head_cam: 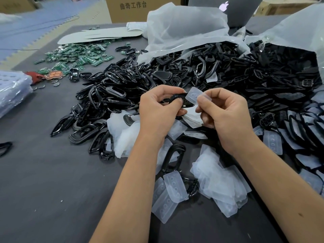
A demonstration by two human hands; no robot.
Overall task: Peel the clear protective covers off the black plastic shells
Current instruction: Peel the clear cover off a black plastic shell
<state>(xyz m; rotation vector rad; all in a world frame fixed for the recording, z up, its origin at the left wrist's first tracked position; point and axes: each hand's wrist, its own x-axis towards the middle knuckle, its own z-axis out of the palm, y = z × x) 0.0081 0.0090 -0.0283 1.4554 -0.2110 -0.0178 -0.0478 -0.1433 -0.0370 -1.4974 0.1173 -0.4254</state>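
Note:
My left hand (158,107) grips a black plastic shell (180,101) above the table, fingers curled round it. My right hand (222,111) pinches a clear protective cover (193,95) between thumb and forefinger; the cover is lifted partly off the shell's right end. Under the right hand more clear covers (192,118) are bunched against its lower fingers. A big heap of black shells (122,88) spreads behind the hands. Loose peeled covers (220,185) lie on the table in front, around two bare shells (173,158).
White plastic bags (184,30) spill more black parts (271,71) at the back right. Green circuit boards (78,57) lie at the back left, with a bagged stack (12,92) at the left edge. A laptop (233,9) and a cardboard box (129,7) stand behind the dark table (52,181).

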